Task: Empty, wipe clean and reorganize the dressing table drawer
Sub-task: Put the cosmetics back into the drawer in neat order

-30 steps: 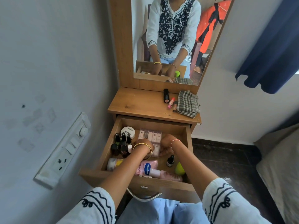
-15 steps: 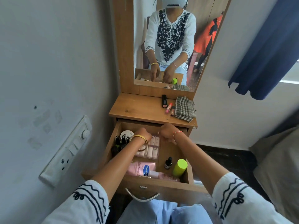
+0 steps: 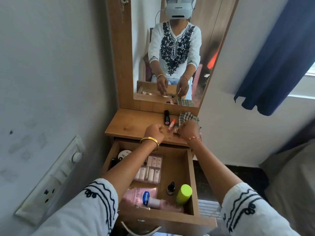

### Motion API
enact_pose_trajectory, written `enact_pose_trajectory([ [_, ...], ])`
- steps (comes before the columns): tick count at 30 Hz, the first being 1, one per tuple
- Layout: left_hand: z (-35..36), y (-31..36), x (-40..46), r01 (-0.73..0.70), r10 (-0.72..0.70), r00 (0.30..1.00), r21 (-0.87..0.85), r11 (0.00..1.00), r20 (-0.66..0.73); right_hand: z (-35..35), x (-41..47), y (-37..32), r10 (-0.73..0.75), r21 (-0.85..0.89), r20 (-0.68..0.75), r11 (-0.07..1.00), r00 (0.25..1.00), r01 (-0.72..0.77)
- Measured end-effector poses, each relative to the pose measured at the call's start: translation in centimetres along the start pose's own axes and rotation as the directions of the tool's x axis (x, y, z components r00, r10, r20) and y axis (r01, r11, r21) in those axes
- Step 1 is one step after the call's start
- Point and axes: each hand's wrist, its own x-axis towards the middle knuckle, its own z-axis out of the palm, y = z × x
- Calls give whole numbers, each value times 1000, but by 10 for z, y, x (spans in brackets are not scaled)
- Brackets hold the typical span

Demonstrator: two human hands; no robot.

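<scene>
Drawer of pale brown wood, with a curved metal handle at its front, stands pulled out below the wooden desk top and holds plenty: a clear case of pale press-on nails, a pink Vaseline lotion bottle lying flat, a small dark dropper bottle, a lime-green capped bottle and a round white-lidded jar beside dark little bottles (half hidden by the forearm). On the desk lie a black lipstick tube, a pink-red lip stick and a folded checked cloth. Half a second ago both hands were down at the drawer's back edge; now they are over the desk. The left hand has its fingers curled under, and I cannot tell whether they hold anything. The right hand is curled too, beside the cloth, its contents hidden.
</scene>
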Motion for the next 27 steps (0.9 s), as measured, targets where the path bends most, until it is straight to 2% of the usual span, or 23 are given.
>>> enact_pose_trajectory([
  [7, 23, 0, 14, -137, 142, 988, 76, 988, -59, 25, 9, 4, -32, 64, -58, 997, 998, 36],
  [11, 32, 4, 20, -213, 221, 974, 141, 967, -43, 31, 9, 1, -44, 87, -101, 995, 994, 52],
  [15, 38, 5, 22, -206, 220, 974, 198, 958, -52, 34, 8, -3, -76, 20, -118, 997, 990, 79],
  [19, 38, 7, 24, -231, 250, 967, 240, 943, -51, 33, 9, -2, -21, 130, -104, 991, 994, 35],
  [23, 38, 6, 21, -201, 219, 975, 255, 946, -45, 34, 7, 2, 23, 198, -79, 980, 997, -7],
  [27, 38, 3, 14, -180, 200, 976, 209, 961, -81, 39, 1, 9, 69, 246, -66, 968, 995, -51],
])
